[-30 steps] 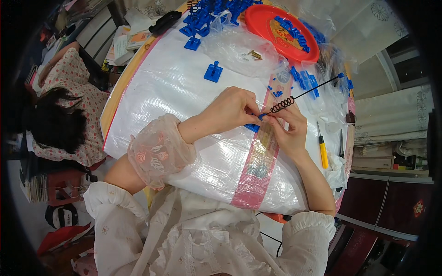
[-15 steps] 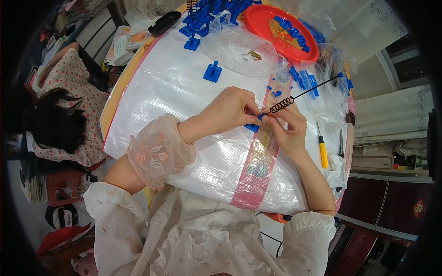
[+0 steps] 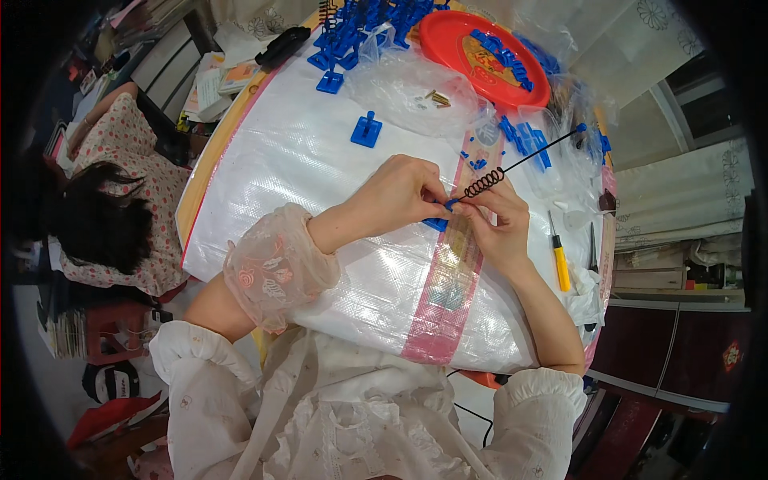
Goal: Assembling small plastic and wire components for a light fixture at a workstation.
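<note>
Both hands meet over the middle of the table, pinched around a small blue plastic piece (image 3: 436, 224) whose flat base shows under the fingers. My left hand (image 3: 408, 188) is closed on it from the left. My right hand (image 3: 498, 216) grips the same piece at its joint with a black coiled spring rod (image 3: 485, 183). The rod runs up and to the right from the fingers, with a blue tip (image 3: 581, 128) at its far end. Fingertips hide the joint itself. A loose blue square base with a peg (image 3: 366, 130) lies beyond my left hand.
A heap of blue parts (image 3: 372, 28) lies at the far edge beside a clear plastic bag (image 3: 400, 84) with brass screws (image 3: 438, 99). A red plate (image 3: 436, 36) holds blue parts. A yellow-handled screwdriver (image 3: 562, 268) rests at right. Another person (image 3: 120, 200) sits at left.
Both hands keep their pinch on the blue piece and shift only slightly. The view itself has moved a little; everything else on the table stays put.
</note>
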Demonstrator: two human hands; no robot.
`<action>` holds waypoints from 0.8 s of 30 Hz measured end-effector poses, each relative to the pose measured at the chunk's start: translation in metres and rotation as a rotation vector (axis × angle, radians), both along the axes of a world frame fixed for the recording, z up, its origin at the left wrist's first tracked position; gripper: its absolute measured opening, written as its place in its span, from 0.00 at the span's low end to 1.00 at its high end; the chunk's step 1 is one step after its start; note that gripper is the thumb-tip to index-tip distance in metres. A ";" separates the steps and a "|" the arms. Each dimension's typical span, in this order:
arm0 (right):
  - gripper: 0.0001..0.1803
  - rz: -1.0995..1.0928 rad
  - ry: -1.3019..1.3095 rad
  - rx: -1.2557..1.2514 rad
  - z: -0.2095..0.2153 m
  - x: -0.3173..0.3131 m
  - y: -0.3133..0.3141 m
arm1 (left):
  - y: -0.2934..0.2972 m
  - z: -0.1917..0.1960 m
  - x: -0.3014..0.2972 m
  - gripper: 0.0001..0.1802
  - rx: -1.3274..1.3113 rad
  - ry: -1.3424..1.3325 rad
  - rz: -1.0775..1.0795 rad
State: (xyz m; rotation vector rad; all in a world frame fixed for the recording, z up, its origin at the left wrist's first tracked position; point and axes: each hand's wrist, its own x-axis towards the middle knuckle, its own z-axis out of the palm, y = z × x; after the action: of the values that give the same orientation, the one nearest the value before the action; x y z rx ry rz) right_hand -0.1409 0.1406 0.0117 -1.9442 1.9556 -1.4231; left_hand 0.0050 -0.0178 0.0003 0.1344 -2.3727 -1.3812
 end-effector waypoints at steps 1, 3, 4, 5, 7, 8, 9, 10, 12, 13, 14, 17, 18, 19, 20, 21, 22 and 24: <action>0.10 0.001 -0.003 -0.003 0.000 0.000 0.000 | 0.000 0.000 0.000 0.10 -0.001 0.001 0.000; 0.10 0.004 0.003 -0.010 0.001 0.000 -0.001 | 0.001 0.001 0.000 0.10 0.006 0.006 -0.002; 0.10 0.007 0.010 -0.014 0.002 0.000 -0.001 | 0.001 0.002 0.000 0.10 0.014 0.010 -0.004; 0.10 0.010 0.018 -0.017 0.003 0.000 -0.001 | 0.001 0.002 0.000 0.10 0.022 0.014 -0.007; 0.10 0.008 0.008 -0.017 0.004 0.001 -0.001 | 0.001 0.000 -0.001 0.09 0.042 0.012 -0.009; 0.10 0.007 0.003 -0.016 0.004 0.001 -0.002 | 0.001 -0.001 -0.001 0.09 0.052 0.011 -0.011; 0.09 0.009 -0.001 -0.016 0.004 0.001 -0.001 | 0.001 0.000 -0.001 0.10 0.053 0.000 -0.008; 0.09 0.011 -0.005 -0.017 0.004 0.000 -0.002 | 0.001 0.002 0.000 0.10 0.053 -0.012 -0.007; 0.09 0.015 -0.004 -0.021 0.003 0.000 -0.002 | 0.001 0.003 0.000 0.10 0.058 -0.023 -0.011; 0.09 0.018 0.000 -0.026 0.003 -0.001 -0.002 | 0.001 0.001 0.000 0.10 0.063 -0.023 -0.017; 0.09 0.021 0.005 -0.030 0.003 -0.002 -0.002 | 0.001 0.000 -0.001 0.09 0.067 -0.023 -0.023; 0.09 0.029 0.000 -0.033 0.006 -0.001 -0.002 | 0.000 0.003 0.000 0.09 0.038 -0.035 -0.026; 0.09 0.031 -0.003 -0.029 0.006 -0.001 -0.002 | 0.000 0.002 -0.001 0.09 0.058 -0.039 -0.025; 0.09 0.033 -0.007 -0.024 0.006 -0.002 -0.002 | 0.000 0.000 -0.001 0.09 0.077 -0.043 -0.025; 0.09 0.035 -0.010 -0.020 0.006 -0.002 -0.001 | 0.000 0.000 -0.001 0.09 0.097 -0.047 -0.024; 0.09 0.041 -0.007 -0.026 0.006 -0.002 -0.001 | 0.000 0.000 -0.002 0.09 0.103 -0.053 -0.024; 0.09 0.046 -0.004 -0.031 0.007 -0.003 -0.001 | 0.000 0.000 -0.002 0.10 0.108 -0.058 -0.023; 0.09 0.058 0.003 -0.037 0.007 -0.004 -0.001 | -0.001 -0.001 -0.003 0.10 0.128 -0.072 -0.028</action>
State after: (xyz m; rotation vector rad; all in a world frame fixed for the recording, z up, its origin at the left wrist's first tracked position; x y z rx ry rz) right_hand -0.1445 0.1396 0.0188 -2.0017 1.8709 -1.4527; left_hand 0.0021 -0.0190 -0.0004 0.1900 -2.3512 -1.5664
